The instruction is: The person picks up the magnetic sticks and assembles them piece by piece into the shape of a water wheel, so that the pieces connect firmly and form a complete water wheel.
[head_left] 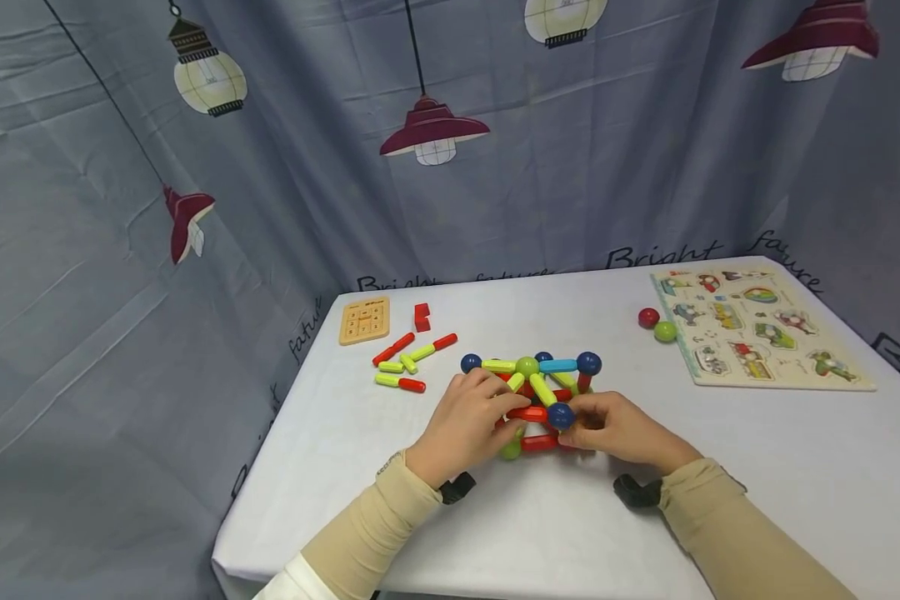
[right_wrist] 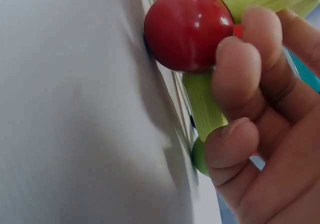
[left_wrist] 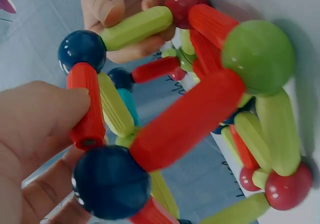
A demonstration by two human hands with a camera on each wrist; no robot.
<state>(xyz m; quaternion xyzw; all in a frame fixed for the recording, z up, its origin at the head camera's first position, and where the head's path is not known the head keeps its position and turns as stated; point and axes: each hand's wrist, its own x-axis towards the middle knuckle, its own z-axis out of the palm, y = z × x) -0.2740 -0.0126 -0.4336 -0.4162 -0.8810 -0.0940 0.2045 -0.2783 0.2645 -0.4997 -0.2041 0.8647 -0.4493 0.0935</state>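
Observation:
A frame of magnetic building sticks and balls stands on the table between both hands. My left hand (head_left: 465, 421) pinches a red magnetic stick (left_wrist: 86, 104) on the near side. One end of that stick meets a blue ball (left_wrist: 82, 52); its other end shows bare, close to a second blue ball (left_wrist: 111, 181). On the frame's right side, my right hand (head_left: 622, 427) holds a yellow-green stick (left_wrist: 137, 28) running from the first blue ball to a red ball (right_wrist: 189, 29). A green ball (head_left: 527, 367) joins several sticks on top. The hands partly hide the lower frame.
Several loose red and yellow-green sticks (head_left: 400, 382) lie left of the frame, near red blocks (head_left: 422, 317) and a wooden number board (head_left: 364, 320). To the right are a loose red ball (head_left: 648, 317), a green ball (head_left: 665, 332) and a picture puzzle board (head_left: 765, 329).

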